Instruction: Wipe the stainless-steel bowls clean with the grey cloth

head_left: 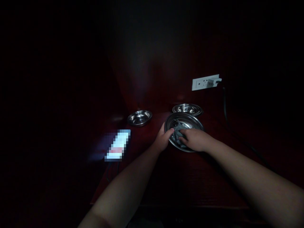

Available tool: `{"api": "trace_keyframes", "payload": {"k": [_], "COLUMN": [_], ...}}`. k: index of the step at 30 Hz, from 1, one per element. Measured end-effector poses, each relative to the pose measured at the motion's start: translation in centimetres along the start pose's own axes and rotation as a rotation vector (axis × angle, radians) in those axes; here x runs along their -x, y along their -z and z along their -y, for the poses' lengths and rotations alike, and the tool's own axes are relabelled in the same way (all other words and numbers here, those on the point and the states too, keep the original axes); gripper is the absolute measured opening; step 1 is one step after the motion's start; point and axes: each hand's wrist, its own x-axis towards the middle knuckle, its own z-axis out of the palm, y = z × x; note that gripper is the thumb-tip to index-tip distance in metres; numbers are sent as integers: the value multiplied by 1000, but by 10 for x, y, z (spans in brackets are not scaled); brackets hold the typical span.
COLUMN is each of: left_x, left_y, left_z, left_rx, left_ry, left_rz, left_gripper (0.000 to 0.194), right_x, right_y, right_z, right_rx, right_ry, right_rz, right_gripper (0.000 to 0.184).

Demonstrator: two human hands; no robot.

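Note:
A shiny metal bowl (187, 119) is tilted toward me over the dark red table. My left hand (164, 136) grips its left rim, thumb over the edge and the other fingers hidden behind. Inside the bowl, my right hand (193, 138) presses a grey, crumpled cloth (177, 132) against the metal, fingers bent onto it. Some of the cloth lies under those fingers. Just behind, a second metal bowl (187, 108) rests on the table, partly covered by the held one. Farther left stands another metal bowl (140, 118), apart from both hands.
A bright phone (118, 145), its screen blurred out, lies at the left with a thin cable near it. On the back wall is a white socket panel (201, 83) with a plug in it. A dark cord (225, 104) runs down from there to the right. The surroundings are very dark.

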Motion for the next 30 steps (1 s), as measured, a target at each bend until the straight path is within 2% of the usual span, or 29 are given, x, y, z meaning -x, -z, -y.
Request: {"api": "trace_keyframes", "payload": {"k": [12,20,25,30], "left_x": [0,-1,2,6], "left_y": [0,-1,-4,-10], "left_z": [1,3,0,-8], "left_rx": [-40,-3,-30,-42], "left_ry": [-34,-25,-53,-82], "left_rz": [13,15,56,101], "left_gripper": [46,46,45,42], "right_x": [0,1,1,1], "right_y": [1,-1,-5,-6], "right_z": [-1,0,2,3], "right_rx": [-90,-225,-350,-374], "right_ry": [88,219,330,350], "right_rz": [-4,-37,-123,-256], "right_gripper": [30,31,33,32]}}
